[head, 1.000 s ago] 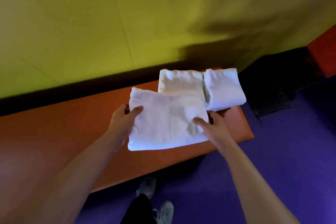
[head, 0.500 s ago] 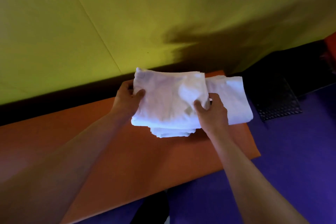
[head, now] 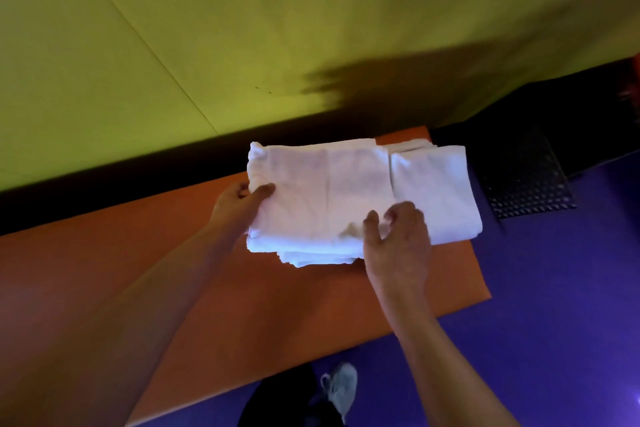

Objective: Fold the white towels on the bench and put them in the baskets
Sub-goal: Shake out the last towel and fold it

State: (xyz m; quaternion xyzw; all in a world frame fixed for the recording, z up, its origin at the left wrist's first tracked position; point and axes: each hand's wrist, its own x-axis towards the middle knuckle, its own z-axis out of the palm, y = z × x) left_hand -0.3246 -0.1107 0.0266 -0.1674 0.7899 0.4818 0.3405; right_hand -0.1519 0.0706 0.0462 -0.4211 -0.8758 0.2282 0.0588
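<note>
Both hands on folded towel stack; orange bench

yellow-green wall, purple floor, black floor grate, grey shoe.

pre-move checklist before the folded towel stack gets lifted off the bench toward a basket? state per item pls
1. Left hand grips the left edge of the towel stack, thumb on top: ok.
2. Right hand closed on the stack: not ok, fingers look spread at the front right corner.
3. Stack layers aligned: not ok, lower layers stick out at the front edge.
4. Stack separate from the second folded towel: cannot tell, they abut.
5. Stack supported by the orange bench: ok.
6. Basket located: cannot tell, none in view.
</note>
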